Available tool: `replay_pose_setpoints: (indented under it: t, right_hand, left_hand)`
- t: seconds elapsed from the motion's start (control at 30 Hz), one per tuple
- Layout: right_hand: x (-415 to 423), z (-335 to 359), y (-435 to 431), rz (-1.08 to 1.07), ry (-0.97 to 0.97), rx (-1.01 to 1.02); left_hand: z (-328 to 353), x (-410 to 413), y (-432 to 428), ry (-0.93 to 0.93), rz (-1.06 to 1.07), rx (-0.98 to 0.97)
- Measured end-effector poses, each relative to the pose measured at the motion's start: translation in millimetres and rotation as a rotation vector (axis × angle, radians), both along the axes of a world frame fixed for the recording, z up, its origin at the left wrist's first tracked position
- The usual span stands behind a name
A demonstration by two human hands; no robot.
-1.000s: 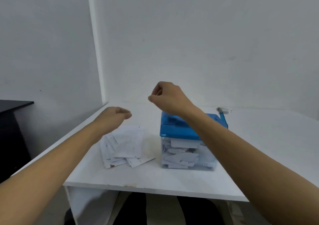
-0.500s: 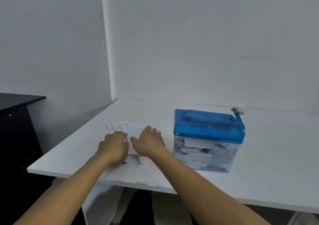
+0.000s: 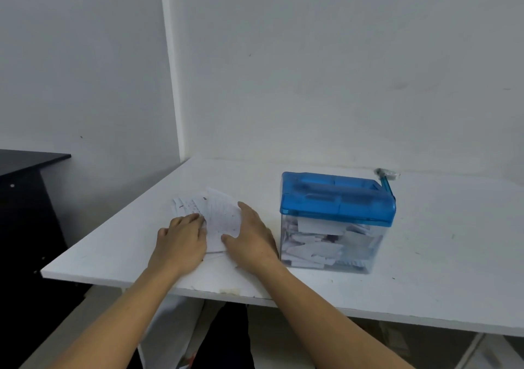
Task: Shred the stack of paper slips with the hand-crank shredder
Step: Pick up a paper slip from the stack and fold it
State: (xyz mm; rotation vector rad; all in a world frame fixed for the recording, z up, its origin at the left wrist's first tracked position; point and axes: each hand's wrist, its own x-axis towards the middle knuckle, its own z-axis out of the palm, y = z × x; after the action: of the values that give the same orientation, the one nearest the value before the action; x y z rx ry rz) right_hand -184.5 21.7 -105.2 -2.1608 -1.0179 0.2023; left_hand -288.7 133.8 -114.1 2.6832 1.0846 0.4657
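Observation:
A loose stack of white paper slips (image 3: 218,215) with small writing lies on the white table (image 3: 442,261), left of the shredder. My left hand (image 3: 181,241) rests flat on the stack's left part. My right hand (image 3: 251,237) lies on its right side, thumb on the paper and fingers along the right edge. The hand-crank shredder (image 3: 337,221) has a blue lid and a clear bin full of white shreds. Its blue crank (image 3: 386,180) sticks up at the lid's far right corner.
A black cabinet (image 3: 25,198) stands to the left of the table. White walls meet in a corner behind the table. The table's front edge runs just below my wrists, with dark clothing on my legs visible under it.
Both hands have come down from the air above the table onto the stack of slips. Since half a second ago my right hand has shifted to the stack's right edge.

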Motion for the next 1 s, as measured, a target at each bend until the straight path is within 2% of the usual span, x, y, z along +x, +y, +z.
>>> replay_pose_setpoints:
  t: [0.23, 0.53, 0.67, 0.77, 0.87, 1.0]
  right_hand:
    - [-2.5, 6.7, -2.1, -0.009, 0.066, 0.087]
    - [3.5, 10.4, -10.3, -0.038, 0.226, 0.229]
    - [6.8, 20.2, -10.5, -0.05, 0.395, 0.36]
    - [5.2, 31.7, -4.8, -0.056, 0.521, 0.495]
    - [-3.4, 39.5, 1.8, -0.038, 0.55, 0.572]
    - [-10.1, 44.6, 6.4, -0.051, 0.61, 0.593]
  left_hand:
    - [4.2, 1.6, -1.7, -0.055, -0.067, -0.01]
    - [7.3, 1.4, -1.7, -0.133, -0.022, -0.071]
    - [11.7, 6.4, -2.6, -0.308, 0.1, -0.133]
    - [32.6, 11.9, -14.5, -0.468, 0.161, -0.288]
    - [50.8, 14.7, -18.5, -0.521, 0.233, -0.504]
    - [53.3, 5.2, -1.5, -0.743, 0.077, -0.844]
